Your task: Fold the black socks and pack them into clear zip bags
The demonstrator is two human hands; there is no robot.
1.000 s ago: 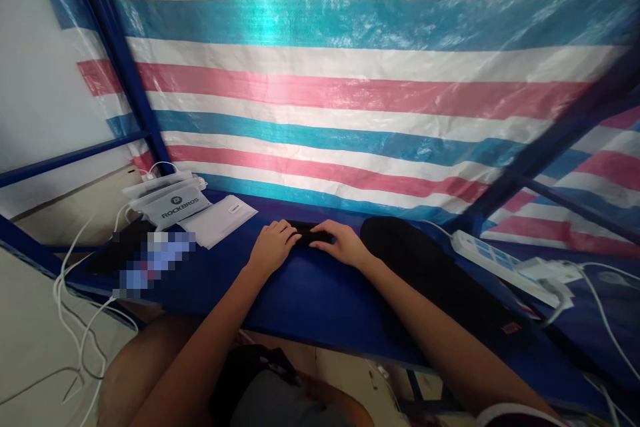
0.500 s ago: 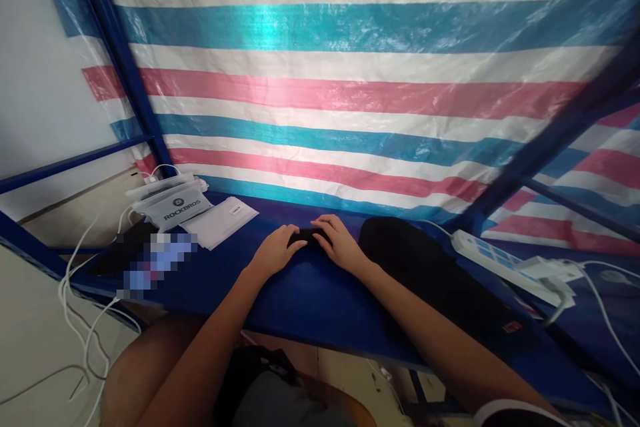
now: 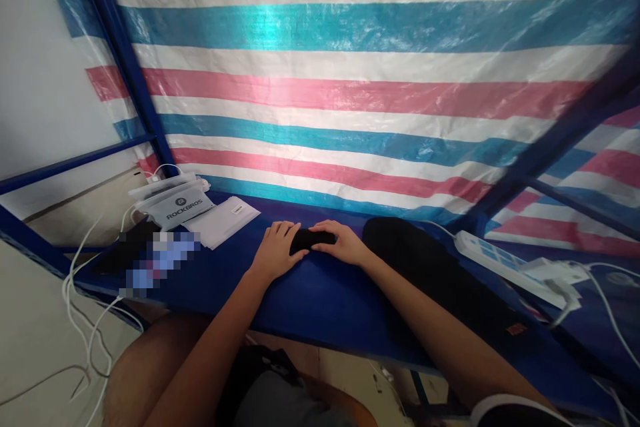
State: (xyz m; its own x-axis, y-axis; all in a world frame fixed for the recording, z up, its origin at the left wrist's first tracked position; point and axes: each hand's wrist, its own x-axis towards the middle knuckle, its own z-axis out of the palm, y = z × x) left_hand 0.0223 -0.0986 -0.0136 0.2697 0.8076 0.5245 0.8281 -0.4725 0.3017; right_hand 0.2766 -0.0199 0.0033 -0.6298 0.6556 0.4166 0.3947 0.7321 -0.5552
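A small black bundle [image 3: 311,239], which looks like rolled or folded cloth, lies on the blue board [image 3: 325,300]. My left hand [image 3: 278,249] grips its left end, the thumb on the near side and the fingers over the far side. On the right end my right hand [image 3: 340,242] holds it between thumb and fingers. Both palms face down and partly hide the bundle. To the right of my right hand a long black cloth piece [image 3: 435,267] with a small red label lies flat.
At the left stand a ROCKBROS pouch [image 3: 185,208], white packets [image 3: 227,221] and a blurred-out phone-like item [image 3: 163,260] with white cables [image 3: 67,293]. A power strip [image 3: 510,267] lies at the right. Blue frame posts [image 3: 125,73] and a striped plastic sheet [image 3: 320,93] enclose the board.
My left hand has shifted slightly left and its fingers lie flatter over the bundle. My right hand has moved slightly right and lower, and more of the black bundle shows between the hands.
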